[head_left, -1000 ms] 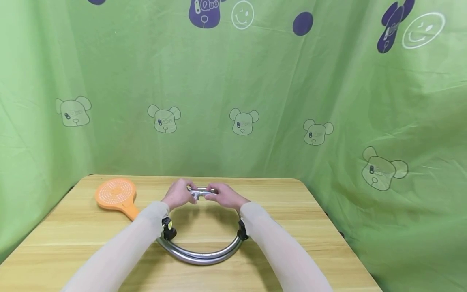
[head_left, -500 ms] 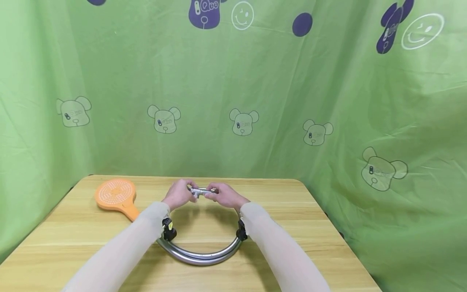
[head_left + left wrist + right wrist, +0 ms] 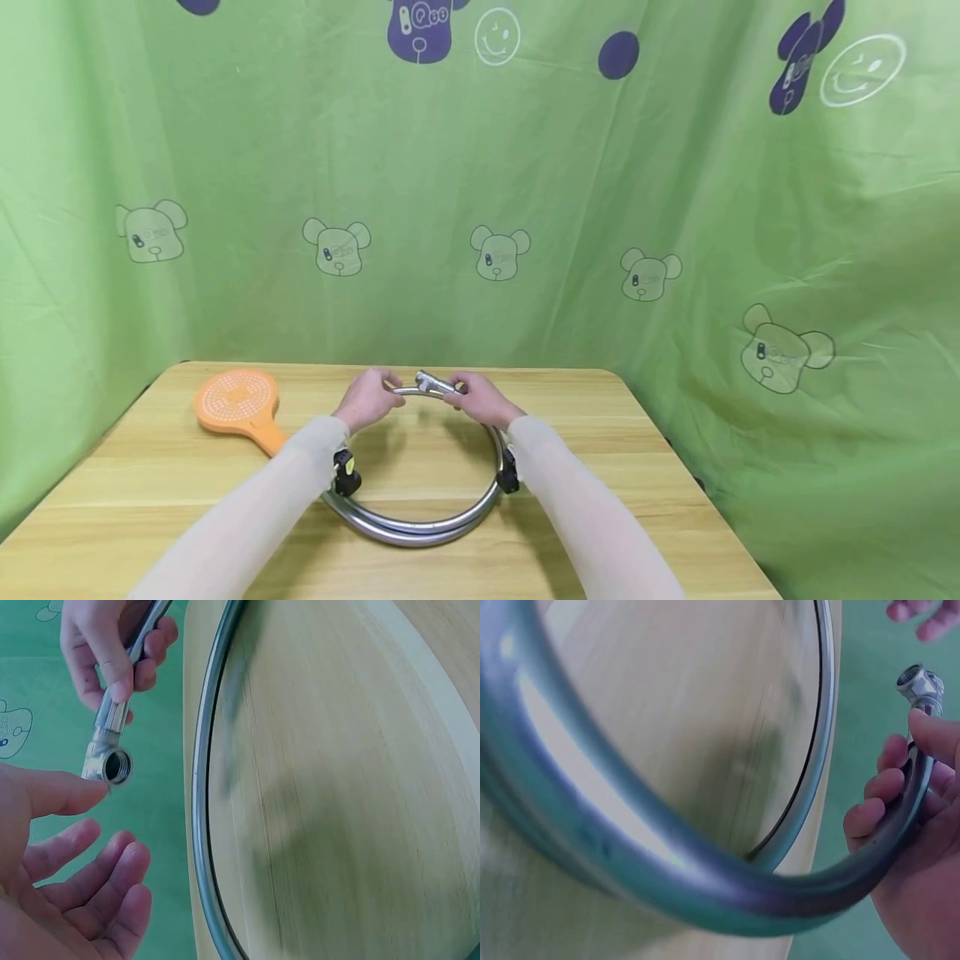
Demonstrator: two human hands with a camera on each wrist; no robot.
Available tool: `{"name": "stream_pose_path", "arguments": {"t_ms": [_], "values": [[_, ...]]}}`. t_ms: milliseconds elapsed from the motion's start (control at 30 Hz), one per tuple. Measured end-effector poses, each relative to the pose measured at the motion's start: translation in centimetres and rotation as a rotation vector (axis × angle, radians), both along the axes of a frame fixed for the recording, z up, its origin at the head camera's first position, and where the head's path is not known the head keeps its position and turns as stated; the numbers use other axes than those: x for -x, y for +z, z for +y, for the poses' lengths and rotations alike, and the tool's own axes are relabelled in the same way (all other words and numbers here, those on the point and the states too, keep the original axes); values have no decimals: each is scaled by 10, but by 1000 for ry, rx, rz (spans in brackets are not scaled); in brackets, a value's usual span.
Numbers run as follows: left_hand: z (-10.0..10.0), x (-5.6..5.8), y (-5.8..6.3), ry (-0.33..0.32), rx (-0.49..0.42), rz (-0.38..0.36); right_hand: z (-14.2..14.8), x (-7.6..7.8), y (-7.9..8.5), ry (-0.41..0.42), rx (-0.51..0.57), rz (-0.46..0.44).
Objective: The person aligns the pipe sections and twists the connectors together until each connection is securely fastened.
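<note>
A silver shower hose [image 3: 411,533] lies coiled in a ring on the table, its far side between the two hands. My right hand [image 3: 482,402] grips the hose near one end, thumb and fingers curled round it. From that grip sticks out a shiny metal connector [image 3: 109,761] with a threaded round opening, tilted up and to the left in the head view. Just left of it, my left hand [image 3: 367,400] holds nothing, its fingers loosely bent and spread. In the left wrist view its thumb overlaps the connector's edge; the head view shows a gap between them.
An orange shower head [image 3: 236,400] lies at the table's left, its handle partly behind the left forearm. Light wooden table [image 3: 622,500] extends to both sides. A green curtain [image 3: 420,317] with printed bears hangs behind and at the sides.
Earlier both hands held the connector level between them. Now the left hand has let go, and the right hand has shifted right, the connector swinging up in it.
</note>
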State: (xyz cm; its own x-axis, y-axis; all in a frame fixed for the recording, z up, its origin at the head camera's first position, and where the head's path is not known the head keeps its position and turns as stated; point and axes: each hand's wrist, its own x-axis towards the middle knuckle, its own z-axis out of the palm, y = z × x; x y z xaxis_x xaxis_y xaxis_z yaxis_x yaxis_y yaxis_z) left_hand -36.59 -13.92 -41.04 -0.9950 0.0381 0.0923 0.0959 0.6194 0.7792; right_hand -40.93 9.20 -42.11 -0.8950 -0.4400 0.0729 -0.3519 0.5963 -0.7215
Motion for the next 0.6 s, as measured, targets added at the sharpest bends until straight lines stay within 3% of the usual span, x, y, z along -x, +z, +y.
{"name": "stream_pose_path", "arguments": {"t_ms": [233,600], "values": [[-3,-3,1,-25,46,11,13,6,-8,-82,-25,96],[-7,-8,1,-32,68,22,26,-1,-11,-267,-89,128]]}}
